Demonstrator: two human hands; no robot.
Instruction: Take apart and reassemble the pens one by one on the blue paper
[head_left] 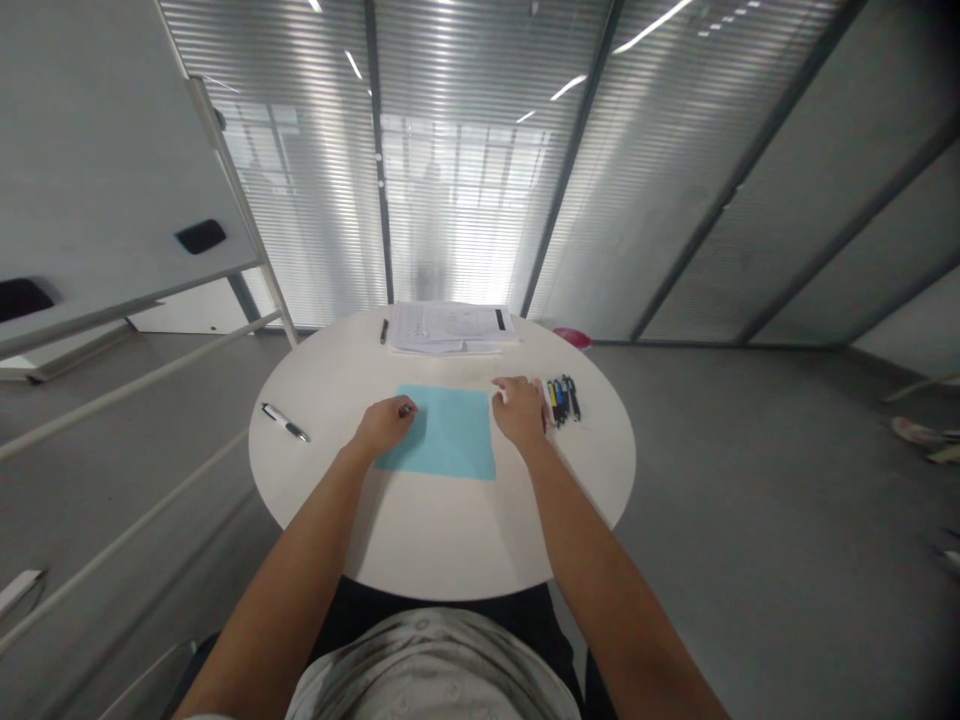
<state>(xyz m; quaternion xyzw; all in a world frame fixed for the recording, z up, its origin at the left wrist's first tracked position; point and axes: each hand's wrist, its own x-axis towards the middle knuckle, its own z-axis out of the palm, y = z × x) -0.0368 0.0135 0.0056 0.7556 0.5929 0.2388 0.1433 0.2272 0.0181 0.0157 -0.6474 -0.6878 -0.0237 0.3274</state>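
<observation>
My left hand (385,426) is closed over the left side of a light blue sheet (454,440) on the round white table. A small dark object (406,409) shows between its fingers, perhaps the end of a pen; most of it is covered. By the sheet's upper right corner is my right hand (520,408), thumb and forefinger apart and nothing visible between them. Just to its right, several pens (559,398) lie side by side, the leftmost partly hidden by the hand.
A stack of printed papers (450,328) lies at the table's (450,550) far edge, with a dark pen (384,331) beside it. A white and black pen (285,422) rests at the left. A whiteboard (112,150) on a white frame stands left; a red object (572,337) shows behind the table.
</observation>
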